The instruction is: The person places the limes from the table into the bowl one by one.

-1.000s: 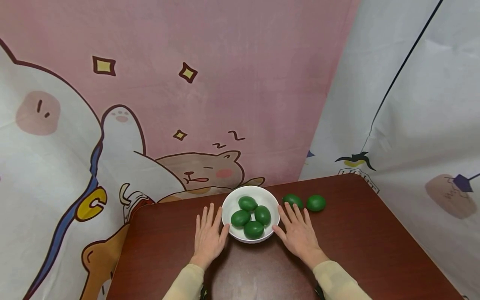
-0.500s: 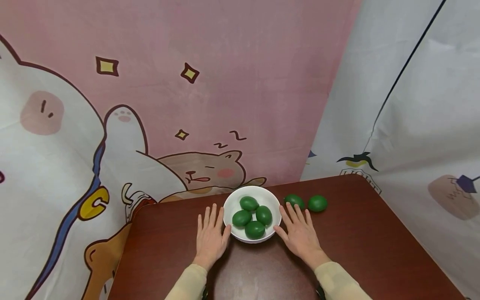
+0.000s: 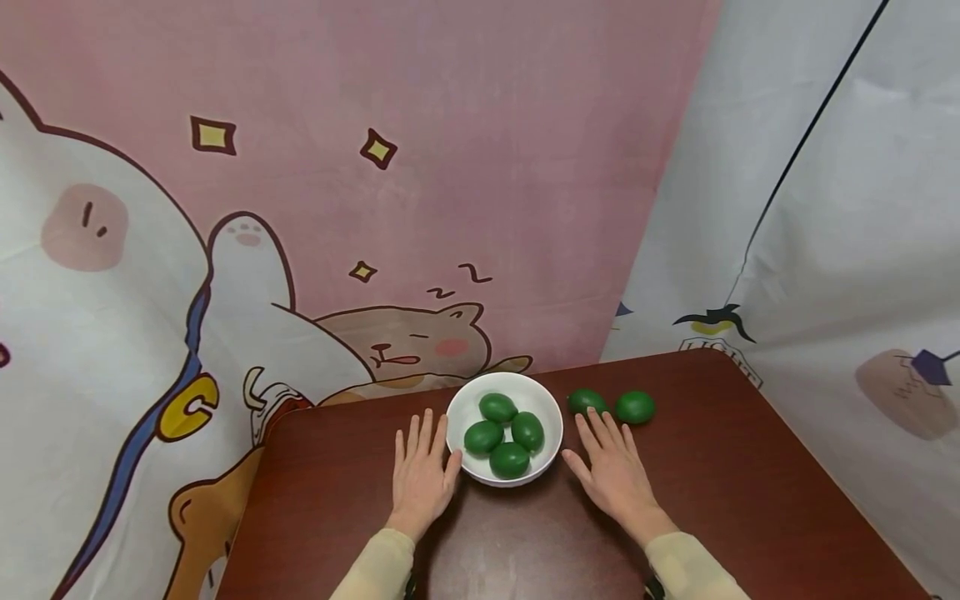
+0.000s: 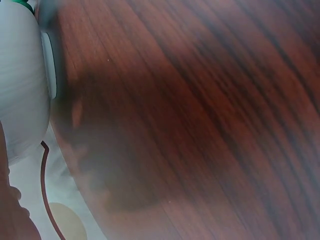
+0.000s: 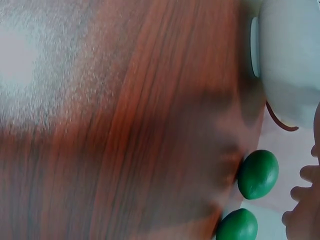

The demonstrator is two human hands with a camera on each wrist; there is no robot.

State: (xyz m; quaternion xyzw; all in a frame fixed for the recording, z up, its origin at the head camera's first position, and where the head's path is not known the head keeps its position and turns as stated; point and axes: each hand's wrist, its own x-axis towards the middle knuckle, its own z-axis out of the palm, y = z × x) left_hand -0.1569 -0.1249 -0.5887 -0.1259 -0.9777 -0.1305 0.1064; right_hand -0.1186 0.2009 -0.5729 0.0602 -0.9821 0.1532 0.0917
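A white bowl (image 3: 534,392) stands on the table with several green limes (image 3: 509,460) inside. To its left is my left hand (image 3: 422,483), fingers straight, the thumb close to the rim; whether it touches cannot be told. My right hand (image 3: 617,482) is spread to the right of the bowl, a small gap between thumb and rim. Beyond its fingertips lie two more limes, a nearer lime (image 3: 585,402) partly covered by the fingers and an outer lime (image 3: 635,407). In the right wrist view, fingertips (image 5: 310,174) show at the edge, apart from the lime (image 5: 258,174). Neither hand holds anything.
The dark red-brown wooden table (image 3: 757,500) ends just behind the bowl and limes. A printed cartoon curtain (image 3: 487,167) hangs directly behind it, and a white curtain (image 3: 840,250) hangs on the right.
My right hand has moved a little to the right, away from the bowl's rim. The left hand, bowl and limes have stayed in place.
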